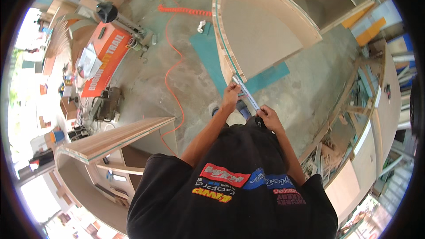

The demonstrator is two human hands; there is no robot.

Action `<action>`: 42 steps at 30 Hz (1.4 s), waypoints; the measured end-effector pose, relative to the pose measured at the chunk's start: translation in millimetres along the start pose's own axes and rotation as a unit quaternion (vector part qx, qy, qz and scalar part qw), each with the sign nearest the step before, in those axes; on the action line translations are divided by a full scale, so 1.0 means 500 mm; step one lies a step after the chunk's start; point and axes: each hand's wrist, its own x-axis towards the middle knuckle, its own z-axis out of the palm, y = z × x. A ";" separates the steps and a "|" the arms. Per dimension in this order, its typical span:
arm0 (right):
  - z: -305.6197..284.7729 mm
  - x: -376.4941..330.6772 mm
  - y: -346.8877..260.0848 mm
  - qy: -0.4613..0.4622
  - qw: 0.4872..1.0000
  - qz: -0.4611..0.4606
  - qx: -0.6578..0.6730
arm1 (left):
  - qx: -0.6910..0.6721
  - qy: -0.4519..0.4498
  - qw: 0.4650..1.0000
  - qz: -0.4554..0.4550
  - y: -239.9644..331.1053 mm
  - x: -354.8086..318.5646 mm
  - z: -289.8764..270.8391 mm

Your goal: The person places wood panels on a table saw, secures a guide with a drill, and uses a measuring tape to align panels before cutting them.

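A pale strip of measuring tape [250,97] runs slantwise between my two hands, its far end against the near tip of a curved wooden cabinet [265,26]. My left hand [231,96] pinches the tape close to that tip. In my right hand [269,117] is the tape's near end, with a dark shape just below the fingers that may be its case; I cannot tell it from the black shirt. The cabinet has a rounded outline, a light plywood panel inside and a thick layered edge with a green line. A teal sheet [203,53] lies beneath it.
An orange air hose [167,75] winds over the concrete floor to my left, its coiled part reaching the cabinet. Another curved cabinet [119,139] stands near left, by a compressor [106,104]. Wood scraps [325,150] fill a bin at right. An open box [330,0] stands far right.
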 end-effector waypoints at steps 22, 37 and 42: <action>0.040 0.014 0.008 -0.018 0.998 0.037 0.037 | 0.117 0.008 0.993 0.017 0.023 0.019 -0.010; 0.043 0.016 0.015 0.001 0.999 0.045 0.009 | 0.113 -0.026 0.993 0.002 0.024 0.033 -0.032; 0.046 0.009 0.009 0.028 0.999 0.015 -0.007 | 0.099 -0.043 0.994 -0.008 0.025 0.037 -0.039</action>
